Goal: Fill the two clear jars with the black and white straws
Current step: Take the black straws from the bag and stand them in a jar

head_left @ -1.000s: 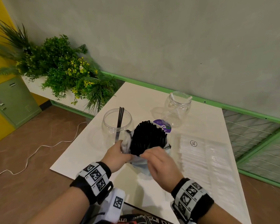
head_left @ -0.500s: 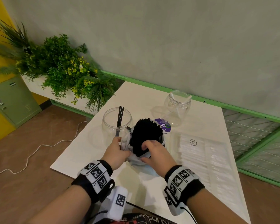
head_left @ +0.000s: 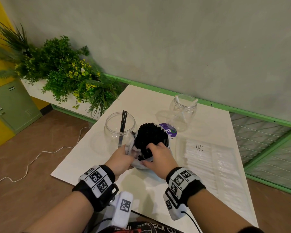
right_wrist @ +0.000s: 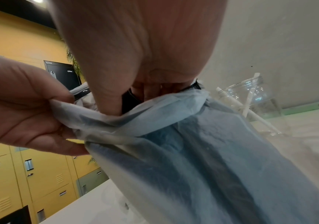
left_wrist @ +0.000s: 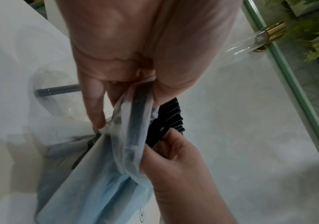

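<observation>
A thick bundle of black straws stands upright in a pale plastic bag at the table's middle. My left hand pinches the bag's rim on its left side. My right hand reaches into the bag's mouth, fingers curled round some black straws. The left clear jar holds a few black straws. The far clear jar holds two white straws.
A clear packet of white straws lies flat on the white table at the right. A purple label shows behind the bundle. Potted greenery stands beyond the table's left corner. A white cable runs across the floor.
My right hand has moved forward from the bag's near edge into its mouth and closed its fingers on black straws. The left hand keeps its pinch on the bag's rim.
</observation>
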`<action>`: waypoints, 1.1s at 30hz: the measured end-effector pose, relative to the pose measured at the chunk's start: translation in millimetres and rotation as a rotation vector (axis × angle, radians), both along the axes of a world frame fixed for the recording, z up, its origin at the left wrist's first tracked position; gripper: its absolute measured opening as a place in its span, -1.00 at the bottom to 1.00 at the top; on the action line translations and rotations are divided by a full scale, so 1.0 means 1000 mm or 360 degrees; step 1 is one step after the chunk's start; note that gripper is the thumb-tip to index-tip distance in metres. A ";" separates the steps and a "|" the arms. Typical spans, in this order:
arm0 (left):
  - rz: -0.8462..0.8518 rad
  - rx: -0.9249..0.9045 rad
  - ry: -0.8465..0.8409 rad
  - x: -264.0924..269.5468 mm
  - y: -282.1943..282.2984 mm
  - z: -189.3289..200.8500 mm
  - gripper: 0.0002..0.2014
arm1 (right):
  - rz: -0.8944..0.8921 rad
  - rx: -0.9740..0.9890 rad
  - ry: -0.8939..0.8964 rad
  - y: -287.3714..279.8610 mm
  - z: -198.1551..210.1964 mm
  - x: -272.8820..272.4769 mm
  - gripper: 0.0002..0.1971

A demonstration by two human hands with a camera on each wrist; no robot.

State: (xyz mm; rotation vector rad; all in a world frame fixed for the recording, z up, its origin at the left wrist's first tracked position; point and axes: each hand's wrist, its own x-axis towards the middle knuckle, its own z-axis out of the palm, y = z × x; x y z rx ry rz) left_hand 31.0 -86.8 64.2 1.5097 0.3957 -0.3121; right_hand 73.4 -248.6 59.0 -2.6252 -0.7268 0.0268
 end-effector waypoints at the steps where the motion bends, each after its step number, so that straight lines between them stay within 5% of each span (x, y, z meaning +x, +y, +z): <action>1: 0.0034 -0.0046 -0.0028 0.000 -0.001 0.000 -0.49 | -0.0001 -0.0022 -0.0024 0.000 -0.002 0.000 -0.56; 5: 0.0142 -0.0136 -0.0130 -0.001 -0.007 0.003 -0.41 | -0.0019 -0.0067 -0.0028 0.001 -0.008 0.000 -0.56; 9: 0.0133 -0.0056 -0.0154 0.000 -0.006 0.002 -0.60 | -0.0058 0.0073 0.0031 -0.001 -0.009 0.002 -0.68; 13: -0.0035 0.0016 -0.0070 0.000 -0.001 0.006 -0.49 | 0.0003 0.0147 0.0051 -0.005 -0.010 0.005 -0.82; 18: -0.0068 0.0007 -0.0022 -0.002 0.000 0.013 -0.38 | -0.0111 0.0525 0.0231 -0.015 -0.008 0.010 -0.77; 21: -0.0047 0.0008 -0.0040 -0.003 -0.004 0.014 -0.38 | -0.0160 0.0637 0.0072 -0.019 -0.006 0.010 -0.80; 26: -0.0056 0.0043 -0.0039 -0.002 -0.003 0.012 -0.31 | -0.0072 0.0644 -0.0538 -0.033 -0.001 0.019 -0.43; 30: -0.0115 0.0112 -0.0005 0.000 0.001 0.010 -0.30 | 0.0039 0.0401 -0.0916 -0.048 -0.001 0.041 -0.69; 33: -0.0137 0.0210 0.0070 -0.001 0.000 0.011 -0.39 | 0.0118 0.0360 -0.0896 -0.053 -0.002 0.045 -0.65</action>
